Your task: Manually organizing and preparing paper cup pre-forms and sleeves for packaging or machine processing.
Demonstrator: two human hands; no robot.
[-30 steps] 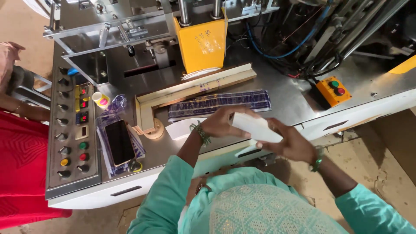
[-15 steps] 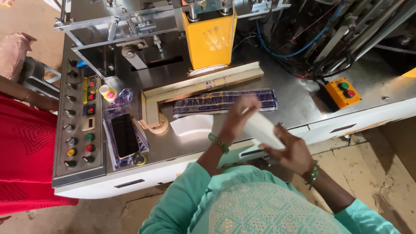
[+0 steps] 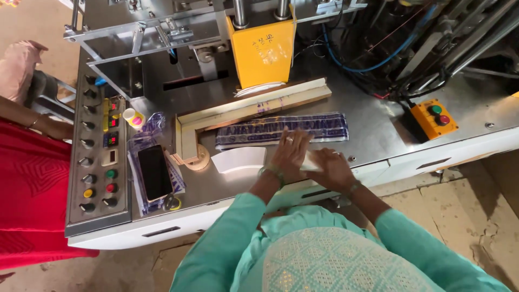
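My left hand (image 3: 290, 153) and my right hand (image 3: 334, 168) are down on the steel machine table (image 3: 378, 138), side by side. Between them they hold a white stack of paper blanks (image 3: 312, 160), most of it hidden under the hands. My left fingers reach onto the lower edge of a long blue printed plastic sleeve (image 3: 324, 126) that lies flat just beyond. Left of my left wrist rests a white fan-shaped pile of paper blanks (image 3: 239, 160).
A wooden L-shaped guide (image 3: 254, 108) lies under a yellow press housing (image 3: 263, 51). A black phone (image 3: 154, 172) rests on plastic sleeves beside the button panel (image 3: 97, 162). An orange switch box (image 3: 434, 117) sits right. A person in red (image 3: 27, 178) stands at left.
Both hands have come down with the white stack from above the table's front edge to the table surface, beside the blue sleeve. The camera view has shifted slightly.
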